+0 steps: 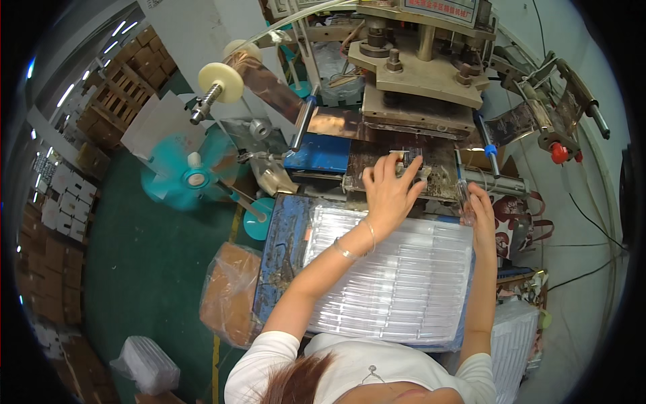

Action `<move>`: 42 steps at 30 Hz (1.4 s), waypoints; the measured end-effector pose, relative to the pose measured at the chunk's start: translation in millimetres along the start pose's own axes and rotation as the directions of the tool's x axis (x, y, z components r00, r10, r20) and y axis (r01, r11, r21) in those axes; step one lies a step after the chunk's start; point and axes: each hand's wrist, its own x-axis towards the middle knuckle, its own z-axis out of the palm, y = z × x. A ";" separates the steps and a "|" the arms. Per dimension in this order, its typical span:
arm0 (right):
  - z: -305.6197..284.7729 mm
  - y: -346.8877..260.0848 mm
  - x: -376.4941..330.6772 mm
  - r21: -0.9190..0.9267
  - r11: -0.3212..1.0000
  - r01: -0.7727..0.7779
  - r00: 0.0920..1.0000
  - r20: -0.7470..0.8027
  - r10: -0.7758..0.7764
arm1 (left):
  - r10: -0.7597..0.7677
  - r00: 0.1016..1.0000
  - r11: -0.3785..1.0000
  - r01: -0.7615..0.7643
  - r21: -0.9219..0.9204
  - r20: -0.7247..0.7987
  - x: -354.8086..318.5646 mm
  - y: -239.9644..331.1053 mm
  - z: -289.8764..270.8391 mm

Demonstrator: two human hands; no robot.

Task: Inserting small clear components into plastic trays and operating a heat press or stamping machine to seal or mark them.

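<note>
My left hand (390, 187) reaches over the press bed (437, 178) with its fingers spread. Its fingertips rest at a small dark fixture (413, 158) with pale edges; whether they pinch anything there cannot be made out. Off the bed's right front corner, my right hand (480, 214) is closed around a thin, clear plastic piece (465, 200), held roughly upright. Below both hands lies a tray of clear plastic pieces (397, 276), laid in rows and partly covered by my left forearm. The heavy metal press head (420, 114) hangs just behind my left hand.
Copper-coloured foil (269, 84) runs from a roller at the left into the press, and darker foil (515, 124) leaves on the right. A blue plate (316, 153) adjoins the bed. A teal fan (195, 176) spins at the left, near a plastic-wrapped brown box (232, 289).
</note>
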 end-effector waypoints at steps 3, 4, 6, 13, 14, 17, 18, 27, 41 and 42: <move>-0.4 0.7 19.3 -0.027 0.999 0.043 0.998 -0.046 -0.044 | 0.056 0.998 0.998 -0.056 0.015 0.014 19.8 -0.1 19.9; 3.8 -1.2 23.0 -0.020 1.000 0.020 0.998 -0.066 -0.022 | 0.066 0.997 0.997 -0.067 0.045 0.042 24.9 -0.3 21.8; 9.2 0.2 32.9 -0.026 0.999 0.027 0.998 -0.056 -0.028 | 0.059 0.997 0.996 -0.062 0.066 0.042 31.7 2.0 22.1; 44.5 5.3 68.1 -0.208 0.924 0.320 0.947 0.045 -0.318 | 0.009 1.000 0.955 -0.013 -0.298 -0.015 -25.8 36.3 -53.4; 53.7 3.9 70.1 -0.244 0.911 0.332 0.943 0.078 -0.323 | -0.029 0.990 0.891 0.090 -0.444 0.141 -48.5 35.4 -64.3; 80.1 -11.5 71.9 -0.381 0.861 0.338 0.940 0.095 -0.327 | -0.001 0.806 0.688 0.430 -0.584 0.591 -101.8 29.9 -81.1; 81.5 -13.3 75.9 -0.578 0.754 0.313 0.946 0.124 -0.298 | -0.009 0.807 0.688 0.433 -0.582 0.590 -115.6 30.4 -81.5; 88.0 7.5 107.2 -0.617 0.734 0.283 0.954 0.101 -0.283 | -0.025 0.726 0.618 0.551 -0.561 0.687 -150.4 20.4 -79.7; 89.1 23.3 110.0 -0.136 0.978 0.161 0.985 -0.039 -0.168 | 0.005 0.670 0.551 0.618 -0.561 0.742 -158.0 22.9 -80.0; 88.9 24.2 110.7 -0.132 0.974 0.186 0.982 -0.010 -0.189 | 0.009 0.647 0.560 0.628 -0.540 0.762 -158.4 22.5 -80.1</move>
